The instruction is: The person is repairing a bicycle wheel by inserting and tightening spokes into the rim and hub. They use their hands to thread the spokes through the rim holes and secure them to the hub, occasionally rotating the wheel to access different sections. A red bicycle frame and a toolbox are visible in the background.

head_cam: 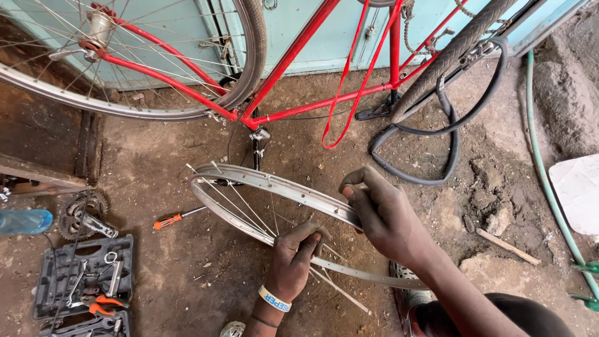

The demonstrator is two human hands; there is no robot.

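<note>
rim: bare silver wheel rim, no tyre, held tilted off the dirt floor at frame centre, just below the upturned red bicycle frame
left hand: left hand at 6 o'clock of the rim, grip pinched together on a spoke inside the rim
right hand: right hand at 3 o'clock, grip clamped over the rim edge, thumb on top
spokes: several look loose, ends poking past the rim at 11 o'clock and trailing out at 5 o'clock
around: orange-handled screwdriver on the floor at 9 o'clock of the rim; open tool case and chainring further out at 8 o'clock; black inner tube hanging at 1 o'clock
risk 1: likely a free spoke end jabs a finger or palm, since both hands sit among unsecured spokes
risk 2: rim could twist or drop, carried only by the one-sided right grip
risk 3: small parts could get lost in the loose dirt under the rim
</note>
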